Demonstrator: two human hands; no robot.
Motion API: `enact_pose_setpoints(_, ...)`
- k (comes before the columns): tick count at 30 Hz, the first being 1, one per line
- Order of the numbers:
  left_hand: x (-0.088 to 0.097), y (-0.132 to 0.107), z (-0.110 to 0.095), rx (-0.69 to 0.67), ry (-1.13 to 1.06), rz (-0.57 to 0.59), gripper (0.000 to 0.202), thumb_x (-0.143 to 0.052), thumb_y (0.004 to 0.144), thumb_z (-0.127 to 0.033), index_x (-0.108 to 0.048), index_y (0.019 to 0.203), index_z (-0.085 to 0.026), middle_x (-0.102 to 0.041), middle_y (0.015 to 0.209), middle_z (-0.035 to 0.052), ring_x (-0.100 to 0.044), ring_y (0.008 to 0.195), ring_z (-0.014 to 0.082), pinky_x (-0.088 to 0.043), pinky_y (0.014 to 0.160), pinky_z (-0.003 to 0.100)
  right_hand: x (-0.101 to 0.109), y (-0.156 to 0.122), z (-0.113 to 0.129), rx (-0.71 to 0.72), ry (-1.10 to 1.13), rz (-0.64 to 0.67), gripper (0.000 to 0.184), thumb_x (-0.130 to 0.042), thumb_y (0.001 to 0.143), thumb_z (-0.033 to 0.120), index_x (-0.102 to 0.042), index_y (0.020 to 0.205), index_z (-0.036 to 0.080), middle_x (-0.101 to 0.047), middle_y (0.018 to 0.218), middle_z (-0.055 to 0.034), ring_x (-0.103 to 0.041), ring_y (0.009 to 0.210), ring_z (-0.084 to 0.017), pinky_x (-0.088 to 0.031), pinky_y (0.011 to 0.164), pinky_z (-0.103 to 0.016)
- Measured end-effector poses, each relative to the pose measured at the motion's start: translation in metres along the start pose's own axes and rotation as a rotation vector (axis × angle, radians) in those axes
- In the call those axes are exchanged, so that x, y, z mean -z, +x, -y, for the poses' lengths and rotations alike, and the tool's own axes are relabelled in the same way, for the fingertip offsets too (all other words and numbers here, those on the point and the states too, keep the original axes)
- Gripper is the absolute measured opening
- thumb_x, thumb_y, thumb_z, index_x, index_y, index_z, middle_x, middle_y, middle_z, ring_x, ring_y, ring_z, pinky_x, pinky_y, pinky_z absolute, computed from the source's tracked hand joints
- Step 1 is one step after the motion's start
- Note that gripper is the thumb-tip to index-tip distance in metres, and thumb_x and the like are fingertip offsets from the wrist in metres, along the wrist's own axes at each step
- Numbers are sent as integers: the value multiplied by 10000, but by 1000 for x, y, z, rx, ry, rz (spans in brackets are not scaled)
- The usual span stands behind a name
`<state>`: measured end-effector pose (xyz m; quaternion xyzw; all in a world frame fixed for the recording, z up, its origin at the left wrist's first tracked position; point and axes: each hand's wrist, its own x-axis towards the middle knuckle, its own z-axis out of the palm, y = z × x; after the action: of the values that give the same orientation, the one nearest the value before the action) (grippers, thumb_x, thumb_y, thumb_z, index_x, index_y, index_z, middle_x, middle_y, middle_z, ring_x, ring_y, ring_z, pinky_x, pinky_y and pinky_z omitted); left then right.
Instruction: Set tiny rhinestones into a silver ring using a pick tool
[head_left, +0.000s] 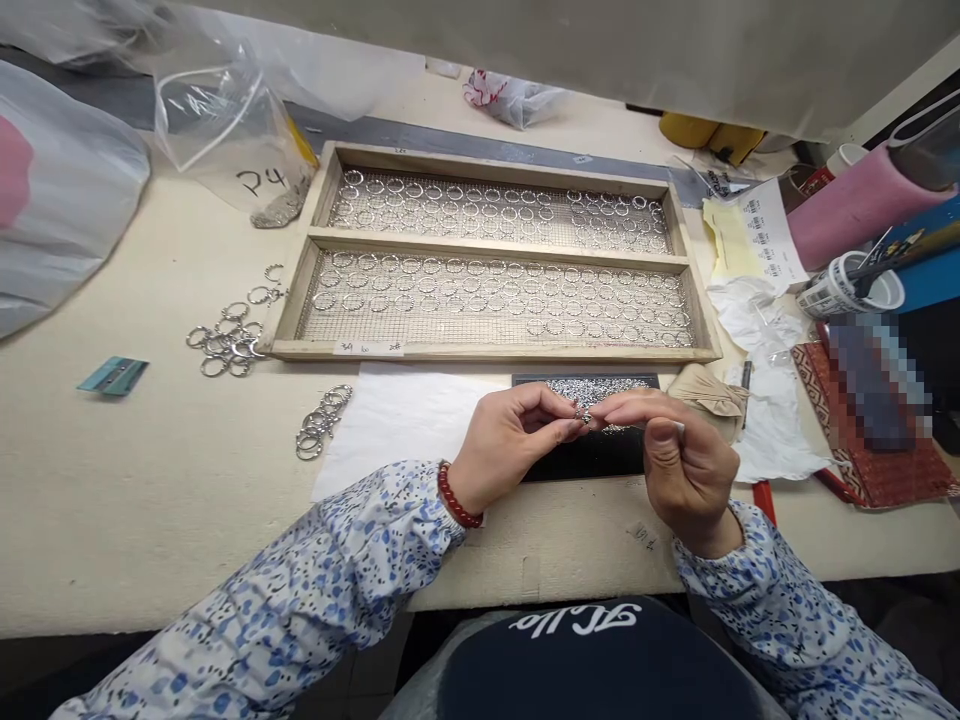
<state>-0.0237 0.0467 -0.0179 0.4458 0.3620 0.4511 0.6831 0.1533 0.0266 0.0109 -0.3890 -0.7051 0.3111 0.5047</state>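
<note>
My left hand (504, 440) is closed in a pinch, thumb and forefinger gripping a small silver ring (585, 416). From the other side my right hand (686, 462) meets the ring with its forefinger; its other fingers are curled, and a small white bit shows by the thumb. What that hand holds, if anything, I cannot make out. Just beneath both hands lies a black tray (585, 462) with many tiny glittering stones (600, 384) along its far part. A sheet of white paper (405, 415) lies to the left of the tray.
Beyond the hands, a two-part wooden mesh frame (495, 238) carries rows of silver rings. Loose rings (234, 345) and another small heap (324, 422) lie left. A bag marked P4 (232, 150) stands behind them. At right are a cup (847, 285) and a pink roll (870, 205).
</note>
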Motion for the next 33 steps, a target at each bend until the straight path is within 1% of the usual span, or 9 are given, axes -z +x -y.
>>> enact_pose_setpoints(7,0,0,-1,-10,41,2,73,-765,763,-160,-697,778,-141,-773,800,57,-747,767,172,-638,783,301,-1,1,1,6,-20,-14,285,-424,982,130,-691,1047,205,-731,943,-52,-694,941,-182,-563,843,-379)
enact_pose_setpoints(13,0,1,-2,-14,53,2,53,-756,761,-141,-704,771,-141,-775,798,56,-745,767,168,-634,770,290,-1,2,1,4,-20,-6,286,-428,976,113,-692,1047,199,-732,934,-55,-694,948,-179,-566,843,-373)
enact_pose_setpoints(20,0,0,-2,26,34,-23,69,-765,752,-140,-702,779,-129,-767,792,54,-745,760,162,-630,771,279,-1,-1,-1,-6,-4,-45,282,-421,989,159,-694,1039,210,-734,949,-57,-696,916,-193,-571,821,-409)
enact_pose_setpoints(28,0,0,0,32,2,-13,93,-775,753,-169,-690,775,-139,-768,779,51,-750,747,165,-630,771,286,-1,0,0,5,-27,-16,279,-424,983,145,-691,1038,205,-735,938,-62,-700,918,-193,-579,816,-408)
enact_pose_setpoints(33,0,0,0,25,14,-8,104,-777,755,-189,-686,774,-142,-770,783,57,-750,754,176,-636,781,311,-1,0,0,0,-39,-17,277,-427,983,153,-691,1040,217,-739,933,-56,-703,923,-197,-583,818,-408)
